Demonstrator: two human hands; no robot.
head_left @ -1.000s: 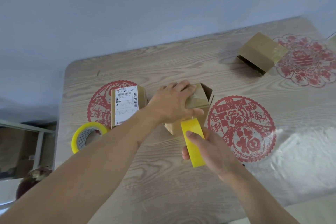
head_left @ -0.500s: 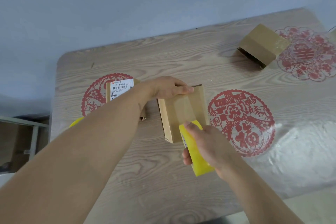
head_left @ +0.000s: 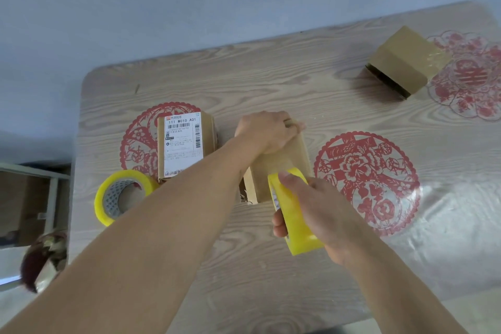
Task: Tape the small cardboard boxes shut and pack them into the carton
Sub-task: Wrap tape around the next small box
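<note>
Wood-grain table [head_left: 271, 84] with red paper-cut patterns under clear film, and the small brown cardboard box [head_left: 282, 171] sits at its middle, long axis running from near edge to far edge. Left hand [head_left: 267, 131] reaches across, fingers curled over the box's far end, pinning it. Right hand [head_left: 322, 214], at the near end, grips a yellow roll of packing tape [head_left: 294, 214] touching the box top. From here, the tape looks set to run along that long axis, away toward the left hand.
</note>
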